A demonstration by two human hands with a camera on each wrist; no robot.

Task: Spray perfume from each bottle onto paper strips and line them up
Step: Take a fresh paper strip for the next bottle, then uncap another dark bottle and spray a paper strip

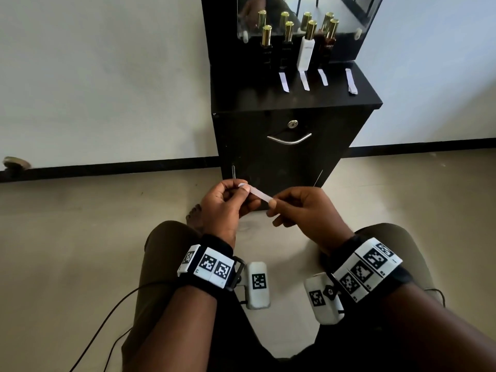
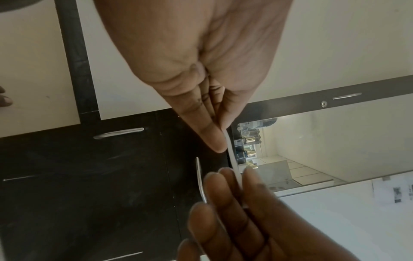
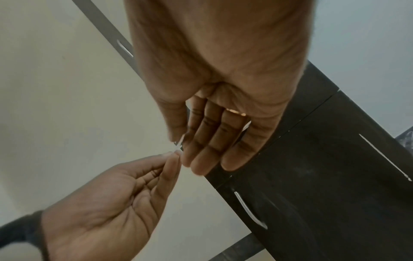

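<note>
A white paper strip [image 1: 257, 194] is stretched between my two hands, low in front of the black cabinet [image 1: 290, 154]. My left hand [image 1: 243, 188] pinches its left end and my right hand [image 1: 272, 202] pinches its right end. The left wrist view shows the strip [image 2: 232, 159] edge-on between left fingertips [image 2: 214, 141] and the right hand [image 2: 240, 181]. On the cabinet top stand two black bottles [image 1: 266, 51], a white bottle [image 1: 306, 51] and a dark brown bottle [image 1: 327, 47], all gold-capped. Several strips [image 1: 284, 81] lie in a row before them.
A mirror [image 1: 295, 12] behind the bottles doubles their caps. The cabinet door has a lock and a curved metal handle [image 1: 290, 139]. I sit on the floor; my knees and a bare foot [image 1: 194, 213] are near the cabinet base. A cable [image 1: 107, 318] trails at left.
</note>
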